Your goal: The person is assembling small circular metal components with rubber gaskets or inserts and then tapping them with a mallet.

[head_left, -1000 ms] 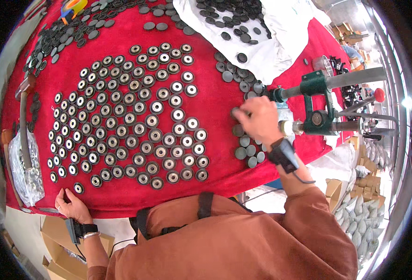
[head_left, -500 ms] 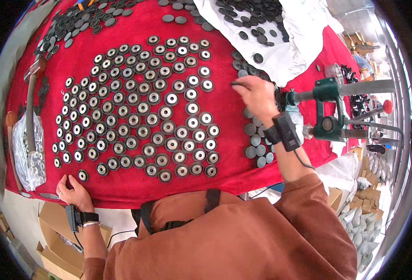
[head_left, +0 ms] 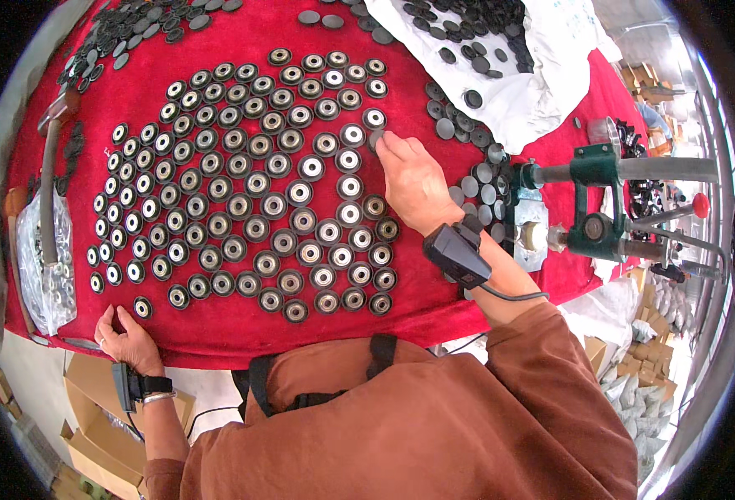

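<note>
My right hand [head_left: 417, 185] pinches a flat grey disc [head_left: 376, 139] at the right edge of the laid-out round parts. The disc is just below a bearing-like part [head_left: 374, 118] with a dark rim and a metal centre, and the fingers partly cover that spot. Many like parts [head_left: 257, 182] lie in loose rows on the red cloth [head_left: 217, 342]. My left hand [head_left: 132, 343] rests at the cloth's front left edge, fingers a little apart and nothing visible in them. Closest to it is a single round part [head_left: 142, 307].
Right of the rows stands a green hand press [head_left: 594, 204] with metal bars. Loose grey discs [head_left: 486, 193] lie beside it. A white sack [head_left: 551, 92] of black discs spreads at the back. At left are a hammer [head_left: 53, 142] and a plastic bag [head_left: 47, 258] of parts.
My right hand has moved left and slightly nearer with the disc, from beside the loose discs to the rows' right edge. My left hand has barely shifted. The view has tilted slightly.
</note>
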A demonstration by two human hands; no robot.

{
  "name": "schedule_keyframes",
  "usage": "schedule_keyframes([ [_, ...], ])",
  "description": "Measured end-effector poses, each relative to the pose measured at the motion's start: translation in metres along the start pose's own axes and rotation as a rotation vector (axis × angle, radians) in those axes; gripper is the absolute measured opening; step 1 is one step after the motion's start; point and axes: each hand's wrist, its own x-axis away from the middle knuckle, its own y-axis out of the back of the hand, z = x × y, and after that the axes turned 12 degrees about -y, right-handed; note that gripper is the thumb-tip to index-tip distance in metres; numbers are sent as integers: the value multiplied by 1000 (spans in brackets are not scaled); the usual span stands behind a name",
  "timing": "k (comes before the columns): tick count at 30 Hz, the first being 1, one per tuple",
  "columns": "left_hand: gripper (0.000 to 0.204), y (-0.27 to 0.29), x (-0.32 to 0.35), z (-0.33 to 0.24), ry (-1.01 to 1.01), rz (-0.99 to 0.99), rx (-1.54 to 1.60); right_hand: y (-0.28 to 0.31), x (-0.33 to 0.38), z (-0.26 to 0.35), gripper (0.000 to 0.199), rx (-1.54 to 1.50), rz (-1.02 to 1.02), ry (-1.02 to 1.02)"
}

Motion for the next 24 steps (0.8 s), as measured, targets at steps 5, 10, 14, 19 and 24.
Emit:
schedule_keyframes([
  [5, 20, 0, 0, -3, 39, 22, -18, -1, -2, -5, 37, 96, 17, 129],
  [10, 20, -1, -2, -2, 32, 36, -36, -5, -3, -2, 25, 75, 28, 47],
  [14, 20, -3, -1, 2, -16, 3, -33, -4, -13, 2, 10, -19, 8, -93],
  [19, 25, -5, 0, 7, -11, 22, -37, 28, 61, -7, 9, -54, -8, -163],
  [24, 26, -4, 1, 11, -8, 33, -70, 70, 107, -30, 17, -184, -1, -338],
])
